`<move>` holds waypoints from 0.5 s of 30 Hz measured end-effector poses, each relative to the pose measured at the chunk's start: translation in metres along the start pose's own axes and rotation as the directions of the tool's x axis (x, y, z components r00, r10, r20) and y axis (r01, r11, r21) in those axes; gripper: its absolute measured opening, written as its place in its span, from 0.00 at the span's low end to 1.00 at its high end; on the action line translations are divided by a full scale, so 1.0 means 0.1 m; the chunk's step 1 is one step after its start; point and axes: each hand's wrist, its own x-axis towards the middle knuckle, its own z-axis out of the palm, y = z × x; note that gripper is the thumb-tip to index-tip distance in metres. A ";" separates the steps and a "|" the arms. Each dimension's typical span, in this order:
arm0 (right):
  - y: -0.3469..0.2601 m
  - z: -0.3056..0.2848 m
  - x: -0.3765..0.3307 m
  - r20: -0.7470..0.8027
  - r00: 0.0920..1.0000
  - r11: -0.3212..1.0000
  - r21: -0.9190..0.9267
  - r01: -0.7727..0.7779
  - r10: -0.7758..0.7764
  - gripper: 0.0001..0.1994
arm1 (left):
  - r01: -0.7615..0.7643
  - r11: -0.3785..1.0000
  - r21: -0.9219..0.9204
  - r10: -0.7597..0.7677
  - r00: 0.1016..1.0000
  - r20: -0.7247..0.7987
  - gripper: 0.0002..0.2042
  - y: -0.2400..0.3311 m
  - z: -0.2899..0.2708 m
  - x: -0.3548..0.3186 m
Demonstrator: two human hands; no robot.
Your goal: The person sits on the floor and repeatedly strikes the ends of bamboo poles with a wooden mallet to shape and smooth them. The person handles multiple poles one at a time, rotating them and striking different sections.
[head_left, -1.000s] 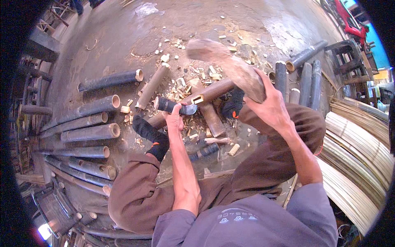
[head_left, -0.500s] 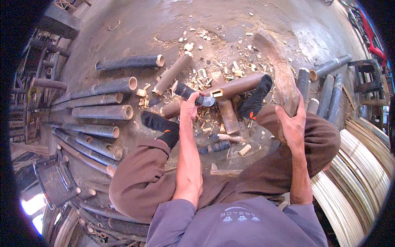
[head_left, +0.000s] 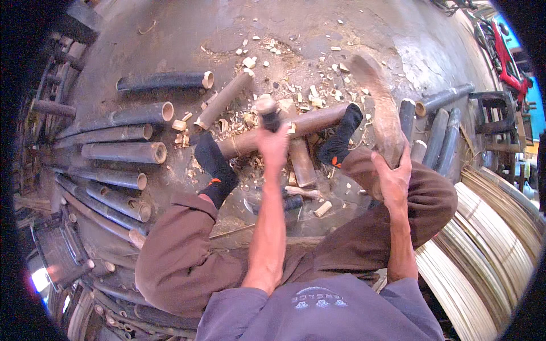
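My left hand point(head_left: 273, 146), blurred by motion, is closed around a chisel point(head_left: 269, 120) with a dark wrapped grip and a pale butt end. The butt points up and away from me; the blade is hidden. Under that hand lies a brown bamboo pole point(head_left: 321, 120) with a cut opening beside my fingers. It rests across another bamboo piece point(head_left: 302, 166), between my two feet in black socks. In my right hand point(head_left: 393, 177) is a rough wooden mallet point(head_left: 388, 105), gripped by its lower end near my right knee, its thick head angled away from me.
Pale wood chips point(head_left: 273, 45) litter the floor around the pole. Dark bamboo lengths point(head_left: 122, 153) lie in a row at left, with more point(head_left: 437, 136) at right. Split bamboo strips point(head_left: 483, 238) are stacked beside my right leg. A dark tool point(head_left: 293, 202) lies between my legs.
The chisel has swung from lying sideways, blade to the right, to butt end up. My left hand has turned with it and moved slightly. My right hand still holds the mallet. The view shifted slightly.
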 end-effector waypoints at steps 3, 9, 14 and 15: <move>0.05 -0.07 0.02 -0.095 0.994 0.992 -0.110 -0.063 0.053 0.35 | -0.209 0.974 0.090 0.188 0.962 0.199 0.16 0.28 0.71 -0.49; 0.44 -0.29 -0.02 -0.160 0.987 0.997 -0.071 -0.043 0.031 0.29 | -0.600 0.618 0.508 0.386 0.795 0.468 0.25 0.00 0.97 -0.49; 0.40 -0.33 -0.10 -0.182 0.967 0.984 0.031 -0.176 0.179 0.31 | -0.582 0.621 0.525 0.432 0.813 0.391 0.25 -0.37 0.83 -0.21; 0.37 -0.32 -0.10 -0.171 0.966 0.981 0.052 -0.186 0.193 0.32 | -0.561 0.629 0.539 0.409 0.828 0.385 0.25 -0.42 0.83 -0.18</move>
